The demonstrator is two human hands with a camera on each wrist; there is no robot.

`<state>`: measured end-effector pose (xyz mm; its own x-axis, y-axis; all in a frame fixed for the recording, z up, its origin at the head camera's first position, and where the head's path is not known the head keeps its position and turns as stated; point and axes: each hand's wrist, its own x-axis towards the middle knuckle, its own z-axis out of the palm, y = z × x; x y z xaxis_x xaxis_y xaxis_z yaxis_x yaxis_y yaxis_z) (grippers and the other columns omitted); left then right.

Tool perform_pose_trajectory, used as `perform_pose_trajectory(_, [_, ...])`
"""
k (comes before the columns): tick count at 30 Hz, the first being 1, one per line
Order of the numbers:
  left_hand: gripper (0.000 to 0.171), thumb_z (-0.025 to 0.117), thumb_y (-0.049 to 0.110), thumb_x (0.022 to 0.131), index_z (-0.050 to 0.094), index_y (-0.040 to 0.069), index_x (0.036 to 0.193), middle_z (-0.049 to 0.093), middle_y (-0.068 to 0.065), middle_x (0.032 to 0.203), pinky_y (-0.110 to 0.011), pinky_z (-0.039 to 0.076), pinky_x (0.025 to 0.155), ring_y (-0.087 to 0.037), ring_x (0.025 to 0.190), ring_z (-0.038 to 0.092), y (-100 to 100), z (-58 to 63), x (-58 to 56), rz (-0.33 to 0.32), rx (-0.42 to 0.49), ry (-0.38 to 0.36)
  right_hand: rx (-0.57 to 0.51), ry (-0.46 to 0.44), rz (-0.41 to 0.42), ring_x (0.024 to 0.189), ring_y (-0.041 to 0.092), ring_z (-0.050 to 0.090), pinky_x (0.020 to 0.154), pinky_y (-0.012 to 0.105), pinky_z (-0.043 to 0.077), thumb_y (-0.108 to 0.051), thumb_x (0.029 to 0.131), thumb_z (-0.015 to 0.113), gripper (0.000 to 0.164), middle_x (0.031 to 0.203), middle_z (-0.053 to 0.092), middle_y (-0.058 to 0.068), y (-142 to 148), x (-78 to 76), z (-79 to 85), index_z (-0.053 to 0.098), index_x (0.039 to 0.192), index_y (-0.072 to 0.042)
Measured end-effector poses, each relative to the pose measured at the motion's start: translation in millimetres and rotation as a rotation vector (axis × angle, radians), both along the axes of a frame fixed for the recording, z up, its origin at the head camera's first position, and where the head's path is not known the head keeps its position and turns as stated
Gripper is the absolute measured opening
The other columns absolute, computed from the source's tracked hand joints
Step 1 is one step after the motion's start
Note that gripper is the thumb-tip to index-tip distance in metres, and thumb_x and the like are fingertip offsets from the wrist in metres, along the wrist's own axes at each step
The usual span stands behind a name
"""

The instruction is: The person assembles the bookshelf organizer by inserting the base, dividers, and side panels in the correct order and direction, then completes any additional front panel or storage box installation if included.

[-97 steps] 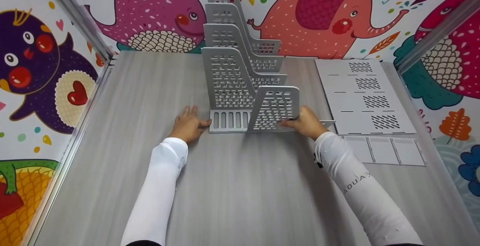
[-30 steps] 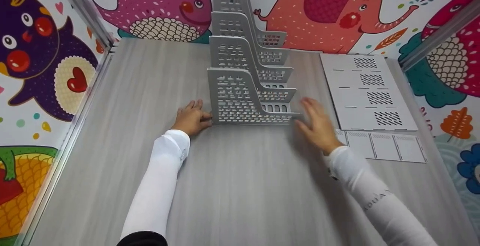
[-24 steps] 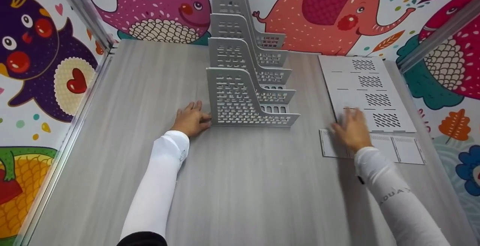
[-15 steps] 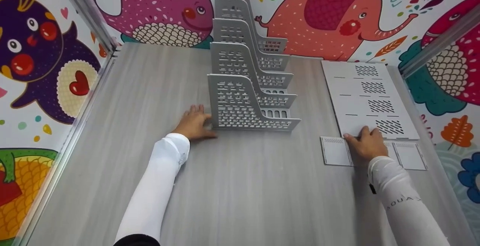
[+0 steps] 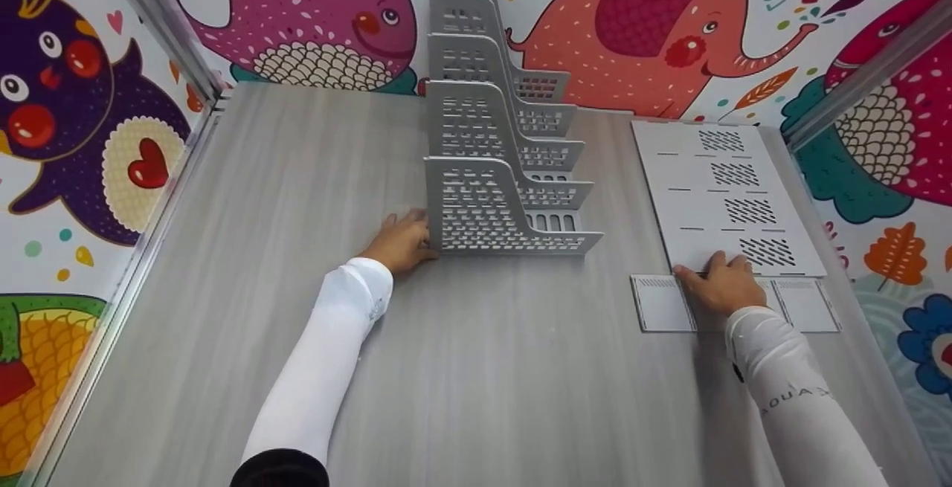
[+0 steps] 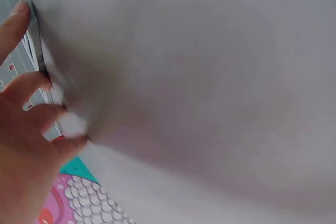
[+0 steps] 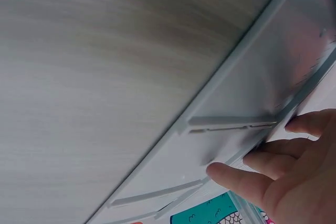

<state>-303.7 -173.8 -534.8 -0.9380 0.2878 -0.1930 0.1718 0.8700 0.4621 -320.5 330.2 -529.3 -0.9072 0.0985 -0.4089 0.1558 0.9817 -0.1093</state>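
Note:
A grey file rack (image 5: 437,204) with several upright perforated dividers stands on the table, its low ends to the right. At its front left corner is my left hand (image 5: 401,243), thumb and fingers touching the side; the left wrist view shows the fingers (image 6: 42,116) spread along the edge. Over on the right, my right hand (image 5: 725,285) rests on the near edge of a flat slotted grey panel (image 5: 692,204). Its palm hides part of a narrower panel (image 5: 664,305) with raised ribs, also visible in the right wrist view beneath the fingertips (image 7: 218,170).
Cartoon-printed walls (image 5: 320,18) enclose the wood-grain table (image 5: 476,383) at the back and sides. A metal rail (image 5: 134,271) runs along the left edge. The rack's back reaches close to the rear wall.
My right hand has left the rack's front divider, which now stands in line with the others, and moved right onto the panels. The rack has shifted slightly right with my left hand.

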Motion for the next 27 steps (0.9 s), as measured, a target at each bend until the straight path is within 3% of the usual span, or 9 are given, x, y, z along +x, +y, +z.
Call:
perform_pose_trajectory(5, [0.042,0.069,0.030,0.084,0.065,0.013,0.122,0.040,-0.019,0.149,-0.061,0.020,0.114,-0.040,0.142,0.030,26,1.0,-7.2,-0.025,-0.048,0.016,-0.001,-0.026,-0.020,0.110,0.055,0.032,0.095,0.068,0.037,-0.085,0.076,0.034,0.121,0.134,0.017,0.048,4,4.7,1.5,0.013,0.143,0.014])
perform_pose_trajectory(12, [0.033,0.071,0.026,0.083,0.071,0.010,0.111,0.037,-0.016,0.151,-0.068,0.016,0.111,-0.028,0.145,0.028,67,0.5,-18.4,-0.038,-0.040,0.006,-0.009,-0.008,-0.018,0.120,0.059,0.029,0.098,0.068,0.034,-0.082,0.076,0.043,0.122,0.137,0.016,0.048,14,14.1,2.0,0.014,0.143,0.016])
perform_pose_trajectory(20, [0.033,0.071,0.022,0.083,0.070,0.012,0.114,0.034,-0.014,0.152,-0.070,0.011,0.111,-0.027,0.146,0.025,104,0.9,-27.6,-0.053,-0.011,-0.025,-0.016,0.041,-0.076,0.104,0.048,0.040,0.094,0.065,0.040,-0.083,0.071,0.050,0.119,0.127,0.030,0.040,15,16.2,-2.6,0.026,0.139,0.012])
perform_pose_trajectory(27, [0.033,0.070,0.024,0.083,0.070,0.011,0.114,0.034,-0.013,0.152,-0.069,0.009,0.112,-0.026,0.147,0.025,129,0.2,-35.1,-0.059,-0.010,-0.037,0.042,0.055,-0.071,0.102,0.050,0.044,0.088,0.061,0.045,-0.072,0.077,0.052,0.107,0.119,0.039,0.044,14,9.4,-4.0,0.034,0.129,0.020])
